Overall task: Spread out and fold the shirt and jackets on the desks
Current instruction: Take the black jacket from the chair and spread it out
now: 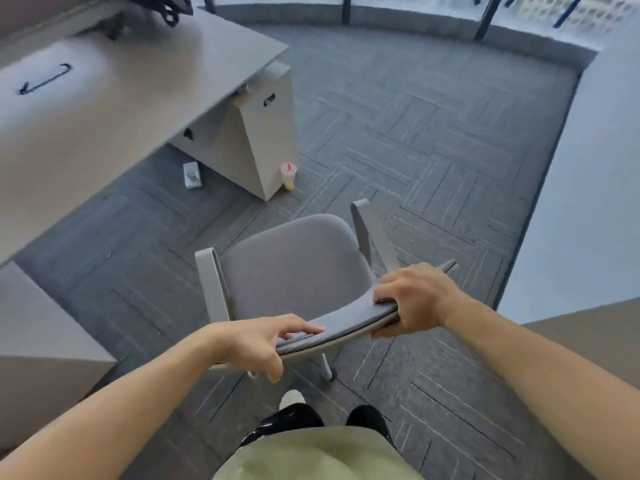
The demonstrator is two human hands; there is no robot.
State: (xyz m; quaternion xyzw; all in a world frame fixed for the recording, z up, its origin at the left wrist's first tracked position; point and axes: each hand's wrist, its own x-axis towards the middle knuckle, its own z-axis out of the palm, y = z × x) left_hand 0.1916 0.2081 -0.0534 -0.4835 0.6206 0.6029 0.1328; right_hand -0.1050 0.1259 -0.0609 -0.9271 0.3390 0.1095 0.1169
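Both bare forearms reached forward and down. The left grip (pixel 256 344) and right grip (pixel 412 299) each clasped the top edge of the chair back (pixel 346 323), fingers over it and thumbs beneath. A dark bundle (pixel 166 5) lay at the far end of the counter (pixel 121 98), well apart from the hands. It was blurred and cut off by the frame's top. Whether it was a jacket, and which way it pointed, I could not tell.
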